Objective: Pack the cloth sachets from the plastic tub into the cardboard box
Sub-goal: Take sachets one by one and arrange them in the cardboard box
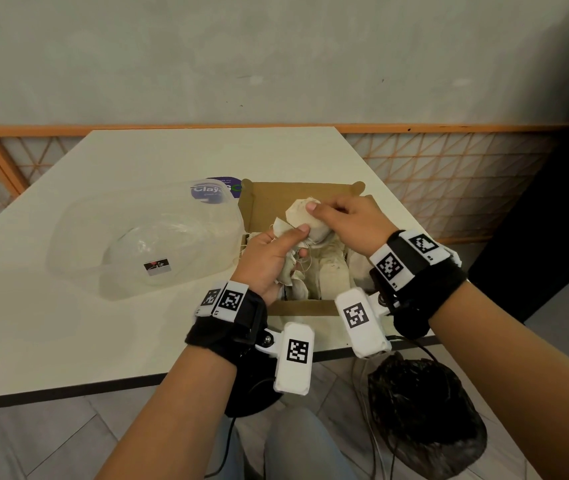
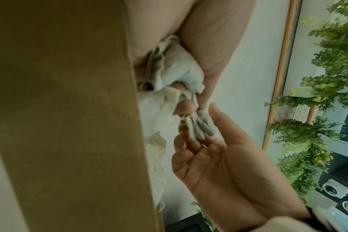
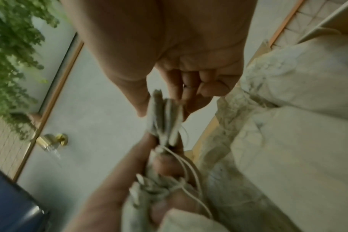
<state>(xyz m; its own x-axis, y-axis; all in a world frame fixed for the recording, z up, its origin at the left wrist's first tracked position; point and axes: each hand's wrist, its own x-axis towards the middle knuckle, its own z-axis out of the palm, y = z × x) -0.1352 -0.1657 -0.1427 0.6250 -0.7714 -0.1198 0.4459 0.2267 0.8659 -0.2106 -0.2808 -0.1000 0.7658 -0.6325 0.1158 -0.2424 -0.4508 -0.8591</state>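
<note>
The cardboard box (image 1: 305,308) stands open on the table with several cream cloth sachets (image 1: 333,275) lying inside. To its left sits the clear plastic tub (image 1: 68,237); I see no sachets in it. Over the box's left side my left hand (image 1: 297,242) grips a bunch of drawstring sachets (image 2: 177,69). My right hand (image 1: 321,211) holds one plump sachet (image 1: 298,216) above the box, thumb on top. In the right wrist view its fingers (image 3: 189,87) pinch the sachet's gathered neck (image 3: 165,117), just above the left hand (image 3: 129,180).
A purple round label (image 1: 227,188) lies behind the tub. The table's front edge (image 1: 68,393) runs close to me, with a black bag (image 1: 425,417) on the floor under the right corner. An orange lattice railing (image 1: 449,174) stands behind the table.
</note>
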